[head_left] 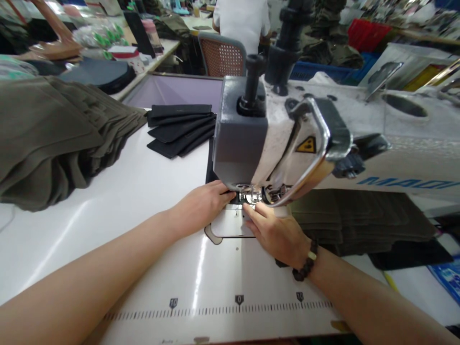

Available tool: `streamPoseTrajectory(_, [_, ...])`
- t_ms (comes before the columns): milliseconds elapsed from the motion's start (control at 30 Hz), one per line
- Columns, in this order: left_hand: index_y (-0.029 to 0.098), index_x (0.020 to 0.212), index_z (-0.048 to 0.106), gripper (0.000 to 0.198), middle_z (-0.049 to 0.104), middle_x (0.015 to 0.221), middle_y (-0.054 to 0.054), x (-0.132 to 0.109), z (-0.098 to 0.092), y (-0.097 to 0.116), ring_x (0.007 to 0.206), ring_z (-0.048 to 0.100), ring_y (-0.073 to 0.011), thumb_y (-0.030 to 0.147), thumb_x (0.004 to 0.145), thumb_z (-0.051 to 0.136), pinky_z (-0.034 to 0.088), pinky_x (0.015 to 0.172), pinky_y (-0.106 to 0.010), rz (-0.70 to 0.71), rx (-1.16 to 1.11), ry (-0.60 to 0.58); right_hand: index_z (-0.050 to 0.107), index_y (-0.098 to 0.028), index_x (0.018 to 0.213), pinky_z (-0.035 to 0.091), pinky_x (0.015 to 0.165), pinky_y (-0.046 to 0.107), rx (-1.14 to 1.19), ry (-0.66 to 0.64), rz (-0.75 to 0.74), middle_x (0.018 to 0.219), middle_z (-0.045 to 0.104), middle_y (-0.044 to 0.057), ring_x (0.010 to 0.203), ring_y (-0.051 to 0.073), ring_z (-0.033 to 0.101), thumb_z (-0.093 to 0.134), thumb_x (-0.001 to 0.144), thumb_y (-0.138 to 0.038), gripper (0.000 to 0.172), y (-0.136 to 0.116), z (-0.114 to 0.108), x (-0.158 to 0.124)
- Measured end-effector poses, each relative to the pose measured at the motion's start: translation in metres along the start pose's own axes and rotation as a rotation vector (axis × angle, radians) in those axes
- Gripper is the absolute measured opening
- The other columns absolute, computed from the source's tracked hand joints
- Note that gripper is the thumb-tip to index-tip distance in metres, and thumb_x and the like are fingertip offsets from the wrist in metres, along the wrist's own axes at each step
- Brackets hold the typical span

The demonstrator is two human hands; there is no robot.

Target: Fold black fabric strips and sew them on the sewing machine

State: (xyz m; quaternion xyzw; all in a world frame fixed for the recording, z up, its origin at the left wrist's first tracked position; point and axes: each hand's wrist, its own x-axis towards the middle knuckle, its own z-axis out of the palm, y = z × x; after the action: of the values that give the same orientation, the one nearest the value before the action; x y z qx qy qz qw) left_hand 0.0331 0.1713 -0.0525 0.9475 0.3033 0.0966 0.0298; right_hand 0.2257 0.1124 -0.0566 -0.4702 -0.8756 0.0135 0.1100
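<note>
A strip of black fabric (210, 165) lies beside and partly under the sewing machine head (240, 139), reaching the presser foot (251, 195). My left hand (203, 206) rests flat with its fingers stretched out, the fingertips touching black fabric just left of the foot. On the right, my right hand (276, 232) has its fingers extended on the metal needle plate (230, 225), close to the foot. Its thumb is hidden, and I see nothing held in it. A dark edge shows beneath that palm; what it belongs to is unclear.
Folded black pieces (181, 127) lie behind my left hand. A big stack of olive fabric (53, 139) sits at left, and more olive panels (359, 220) at right under the machine arm. A ruler scale (215, 310) runs along the front. A person in white (240, 24) is beyond.
</note>
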Motion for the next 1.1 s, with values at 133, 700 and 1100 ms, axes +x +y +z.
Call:
streamPoseTrajectory(133, [0.016,0.095,0.06,0.021,0.061,0.095,-0.006,0.003,0.003,-0.004,0.09,0.056,-0.0175,0.014,0.085,0.041,0.048,0.077,-0.029,-0.028,-0.003,0.01,0.056,-0.017,0.103,0.029,0.056,0.026,0.003,-0.018,0.008,0.083,0.06,0.002,0.067,0.014,0.049,0.057,0.08,-0.023,0.023,0.001,0.0,0.0])
streamPoseTrajectory(700, [0.011,0.097,0.061,0.028,0.058,0.095,-0.012,-0.026,-0.016,0.046,0.088,0.053,-0.0219,0.031,0.085,0.046,0.049,0.072,-0.034,0.036,0.14,-0.109,0.059,-0.015,0.093,0.033,0.063,0.028,0.126,0.063,-0.178,0.075,0.06,0.003,0.069,0.017,0.05,0.048,0.085,-0.023,0.016,0.007,-0.002,-0.004])
streamPoseTrajectory(1100, [0.007,0.107,0.055,0.031,0.055,0.115,-0.014,-0.04,-0.002,0.058,0.102,0.051,-0.0206,0.01,0.083,0.034,0.044,0.089,-0.033,0.163,0.119,-0.104,0.061,-0.014,0.074,0.033,0.061,0.028,0.182,0.064,-0.406,0.064,0.053,0.001,0.062,0.015,0.046,0.036,0.091,-0.026,0.032,0.011,-0.004,-0.009])
